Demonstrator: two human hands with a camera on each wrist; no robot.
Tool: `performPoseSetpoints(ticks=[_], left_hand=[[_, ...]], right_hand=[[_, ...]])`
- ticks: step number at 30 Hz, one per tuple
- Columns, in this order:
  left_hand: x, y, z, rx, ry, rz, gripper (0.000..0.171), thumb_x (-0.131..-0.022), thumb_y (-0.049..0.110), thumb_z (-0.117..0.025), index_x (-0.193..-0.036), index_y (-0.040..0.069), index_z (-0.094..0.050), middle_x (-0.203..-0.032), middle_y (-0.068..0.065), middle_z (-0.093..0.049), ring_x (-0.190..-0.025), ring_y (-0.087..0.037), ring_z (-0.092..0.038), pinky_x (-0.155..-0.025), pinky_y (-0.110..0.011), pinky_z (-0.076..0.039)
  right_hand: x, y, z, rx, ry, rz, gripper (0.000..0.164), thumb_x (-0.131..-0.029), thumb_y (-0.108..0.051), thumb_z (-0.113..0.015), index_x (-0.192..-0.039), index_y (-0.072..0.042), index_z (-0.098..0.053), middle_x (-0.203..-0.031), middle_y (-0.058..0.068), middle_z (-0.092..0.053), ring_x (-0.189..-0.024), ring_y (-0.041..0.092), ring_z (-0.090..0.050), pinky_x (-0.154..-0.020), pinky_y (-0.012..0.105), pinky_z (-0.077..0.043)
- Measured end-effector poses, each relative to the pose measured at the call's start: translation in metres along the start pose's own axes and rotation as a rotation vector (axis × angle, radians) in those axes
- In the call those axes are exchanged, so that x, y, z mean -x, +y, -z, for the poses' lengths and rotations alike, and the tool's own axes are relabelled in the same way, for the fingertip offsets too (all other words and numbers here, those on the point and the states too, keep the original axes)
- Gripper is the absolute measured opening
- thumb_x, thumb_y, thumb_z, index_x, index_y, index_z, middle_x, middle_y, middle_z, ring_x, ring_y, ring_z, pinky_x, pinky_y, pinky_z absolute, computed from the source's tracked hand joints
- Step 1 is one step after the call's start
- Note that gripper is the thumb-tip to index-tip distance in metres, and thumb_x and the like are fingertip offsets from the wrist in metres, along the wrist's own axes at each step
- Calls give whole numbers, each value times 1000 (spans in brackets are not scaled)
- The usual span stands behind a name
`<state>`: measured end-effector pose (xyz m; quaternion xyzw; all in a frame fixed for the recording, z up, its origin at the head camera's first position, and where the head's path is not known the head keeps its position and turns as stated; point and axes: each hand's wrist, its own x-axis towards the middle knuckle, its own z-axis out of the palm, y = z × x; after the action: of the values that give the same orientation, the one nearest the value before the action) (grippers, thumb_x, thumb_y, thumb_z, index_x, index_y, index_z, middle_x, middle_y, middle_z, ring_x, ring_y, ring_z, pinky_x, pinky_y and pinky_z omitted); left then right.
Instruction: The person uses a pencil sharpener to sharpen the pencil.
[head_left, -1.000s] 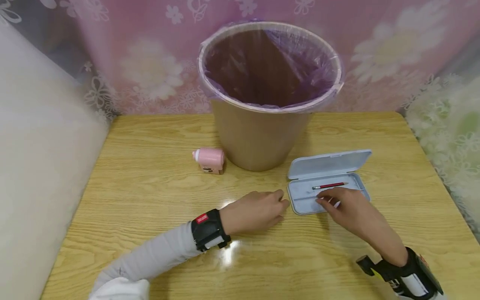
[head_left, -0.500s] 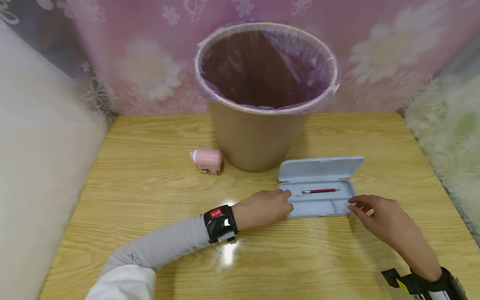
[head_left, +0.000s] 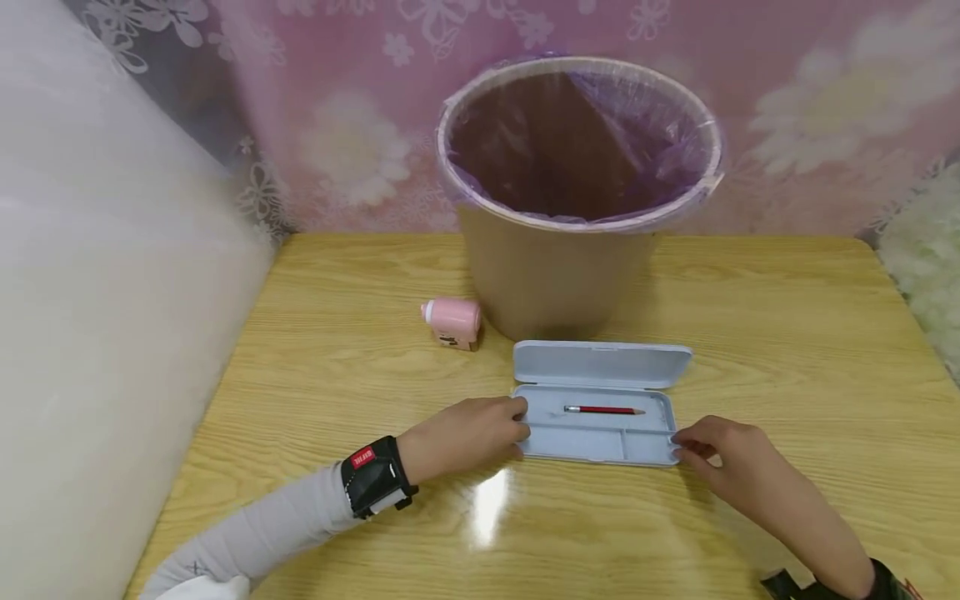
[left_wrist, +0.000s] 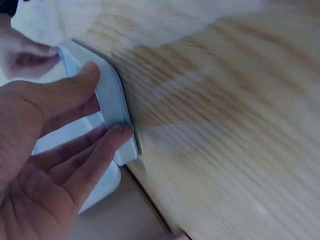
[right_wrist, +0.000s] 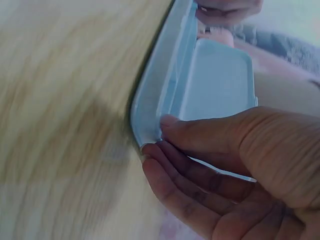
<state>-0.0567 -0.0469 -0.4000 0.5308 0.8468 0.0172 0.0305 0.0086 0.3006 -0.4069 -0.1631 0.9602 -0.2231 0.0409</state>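
A light blue pencil case (head_left: 573,442) lies on the table with its lid (head_left: 603,365) tipped up at the back. One red and black pencil (head_left: 603,410) rests in the rear compartment; a divider splits the front part. My left hand (head_left: 467,435) holds the case's left end, and the left wrist view shows its thumb and fingertips on the end wall (left_wrist: 111,95). At the opposite end, my right hand (head_left: 738,467) pinches the right front corner. In the right wrist view its thumb lies over the rim and its fingers (right_wrist: 172,182) are outside.
Behind the case stands a tall brown bin (head_left: 555,279) lined with a purple plastic bag (head_left: 667,158). A pink bottle-shaped item (head_left: 454,323) sits left of the bin on the wooden table (head_left: 337,367). A pink floral curtain (head_left: 352,142) hangs behind.
My right hand has gone from over the case's inside to its right end. My left hand has taken hold of the left end. The case has shifted left and turned straighter; the view has shifted too.
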Motion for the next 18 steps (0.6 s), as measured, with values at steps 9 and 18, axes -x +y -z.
performPoseSetpoints(ticks=[9,18], left_hand=[[24,-22,0,198,-4,61,16,-93,30,-75,-94,14,-74,-97,2,-60,-80,-4,-55,-73,-14,-49],[36,-31,2,233,5,82,17,-92,27,-77,-96,11,-73,-101,0,-61,-82,-6,-56,-74,-17,-51]], right_hand=[[-17,-22,-10,-2,-2,96,7,-84,-5,-79,-87,-11,-77,-81,-11,-68,-70,-1,-62,-62,24,-54],[-33,-29,-14,-7,3,122,6,-84,-4,-79,-87,-9,-77,-80,-8,-68,-69,2,-63,-62,24,-53]])
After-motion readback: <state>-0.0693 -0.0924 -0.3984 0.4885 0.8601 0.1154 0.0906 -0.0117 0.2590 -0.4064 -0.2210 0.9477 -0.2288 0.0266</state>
